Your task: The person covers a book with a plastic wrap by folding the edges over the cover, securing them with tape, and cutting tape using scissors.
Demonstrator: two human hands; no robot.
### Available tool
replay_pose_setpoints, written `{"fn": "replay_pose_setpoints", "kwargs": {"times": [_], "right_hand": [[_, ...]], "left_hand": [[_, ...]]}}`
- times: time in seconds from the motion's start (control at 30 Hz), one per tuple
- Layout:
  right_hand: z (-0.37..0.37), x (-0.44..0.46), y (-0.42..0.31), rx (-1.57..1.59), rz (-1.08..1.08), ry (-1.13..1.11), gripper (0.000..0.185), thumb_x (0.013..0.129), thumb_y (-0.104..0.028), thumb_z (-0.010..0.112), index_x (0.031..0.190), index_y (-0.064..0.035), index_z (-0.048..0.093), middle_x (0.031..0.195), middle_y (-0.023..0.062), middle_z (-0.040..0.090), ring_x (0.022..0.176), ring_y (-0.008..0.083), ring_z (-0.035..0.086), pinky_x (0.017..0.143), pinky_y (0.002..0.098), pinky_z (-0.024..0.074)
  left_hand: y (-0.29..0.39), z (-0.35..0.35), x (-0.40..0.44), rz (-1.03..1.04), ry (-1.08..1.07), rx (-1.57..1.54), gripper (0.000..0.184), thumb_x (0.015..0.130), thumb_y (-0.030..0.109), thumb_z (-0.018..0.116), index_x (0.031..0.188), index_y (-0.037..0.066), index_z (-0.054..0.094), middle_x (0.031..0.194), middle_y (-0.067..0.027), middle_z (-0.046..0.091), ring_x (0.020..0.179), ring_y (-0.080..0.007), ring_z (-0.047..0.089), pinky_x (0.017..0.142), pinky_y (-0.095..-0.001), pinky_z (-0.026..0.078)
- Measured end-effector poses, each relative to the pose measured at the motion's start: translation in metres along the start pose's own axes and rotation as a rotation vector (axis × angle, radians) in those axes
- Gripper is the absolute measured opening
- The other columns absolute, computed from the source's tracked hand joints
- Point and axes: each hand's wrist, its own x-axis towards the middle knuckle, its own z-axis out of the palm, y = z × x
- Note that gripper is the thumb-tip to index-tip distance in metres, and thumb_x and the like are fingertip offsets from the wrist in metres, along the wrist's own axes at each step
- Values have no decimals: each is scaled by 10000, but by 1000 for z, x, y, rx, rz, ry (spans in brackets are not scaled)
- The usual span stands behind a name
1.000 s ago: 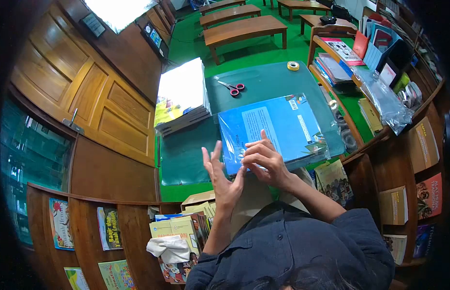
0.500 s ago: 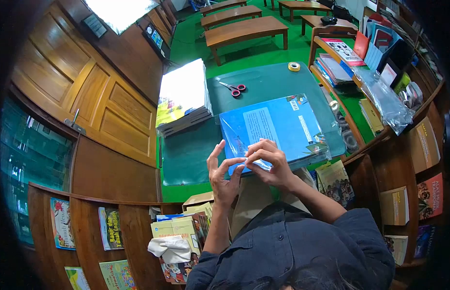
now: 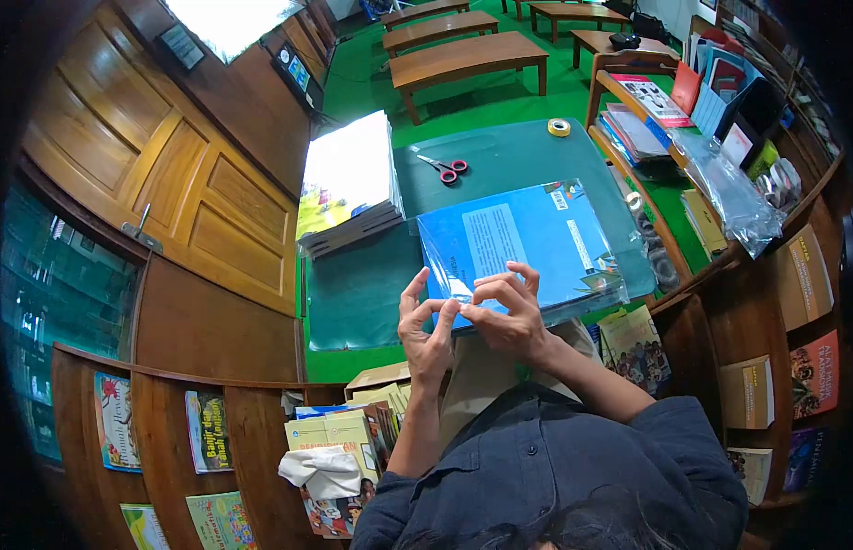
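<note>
A blue book (image 3: 536, 243), back cover up, lies on the green table with clear plastic film (image 3: 433, 240) over it and past its edges. Over the book's near left corner, my left hand (image 3: 426, 335) pinches with thumb and index finger. My right hand (image 3: 507, 316) pinches right beside it, the fingertips of both hands almost touching. Whatever sits between them is too small to make out. Red-handled scissors (image 3: 448, 171) lie beyond the book, blades partly apart. A roll of yellowish tape (image 3: 558, 127) rests near the far right table corner.
A tall stack of books (image 3: 349, 183) stands at the left of the green table (image 3: 353, 307). Shelves with books and a clear plastic sheet (image 3: 733, 197) are on the right. More books and a white cloth (image 3: 324, 472) lie near my left elbow. Wooden benches (image 3: 468, 62) stand beyond.
Both hands have shifted slightly, still pinching close together. The right hand's fingers have lifted and spread a little more. The book, scissors and tape roll stay in place.
</note>
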Motion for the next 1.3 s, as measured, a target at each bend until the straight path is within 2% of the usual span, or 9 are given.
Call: {"fn": "replay_pose_setpoints", "kwargs": {"times": [0.4,0.57,0.7,0.73,0.87,0.9,1.07,1.2,1.3], "right_hand": [[-2,-2,4,-102,-121,-117,161,720,-129,717,849,-166,628,896,-35,554,914,106,548,1017,460,230],[-9,6,-9,-13,65,-86,115,755,-107,702,839,-134,628,854,-11,589,826,110,559,963,413,320],[-24,17,-22,410,663,-253,56,794,-72,668,828,-84,626,780,24,617,714,118,558,797,310,432],[-23,17,-21,410,663,-254,56,794,-72,668,828,-84,626,780,24,617,714,118,558,797,310,432],[-15,16,-6,851,887,-160,18,806,-32,631,819,-43,624,702,42,617,626,113,536,626,227,445],[-14,16,-3,851,889,-162,18,806,-32,631,819,-43,624,702,42,617,626,113,536,626,227,445],[-13,16,6,871,873,-255,21,802,-29,629,818,-22,620,718,49,618,631,106,535,598,212,442],[-15,22,1,702,785,-350,25,811,-33,631,825,-16,618,749,49,614,669,103,546,658,228,469],[-17,27,-6,680,778,-394,20,807,-30,634,812,-13,625,749,47,613,665,104,539,652,227,462]], "left_hand": [[-8,1,2,-84,-18,-110,119,800,131,709,743,26,705,1329,-163,480,1214,-293,432,991,-401,345],[-3,2,3,-75,-8,-81,104,783,128,723,740,34,707,1327,-162,482,1203,-286,442,982,-403,358],[4,1,5,184,28,200,95,744,134,750,758,53,703,1308,-155,489,1203,-277,446,980,-405,373],[7,1,5,183,28,200,95,744,134,750,758,53,703,1308,-155,489,1203,-277,446,980,-405,373],[18,5,2,250,230,290,126,698,145,775,764,80,690,1175,-140,569,1089,-263,518,891,-367,414],[18,4,0,248,230,290,126,698,145,775,764,80,690,1175,-140,569,1089,-263,518,891,-367,414],[15,-3,-20,276,161,420,148,679,155,775,716,97,645,895,-73,642,831,-207,582,755,-313,415],[18,12,-28,327,21,548,154,690,118,742,638,93,599,652,-21,612,526,-185,453,638,-302,397],[17,18,-26,324,78,636,191,691,137,737,605,99,571,584,-13,574,490,-192,456,611,-305,387]]}}
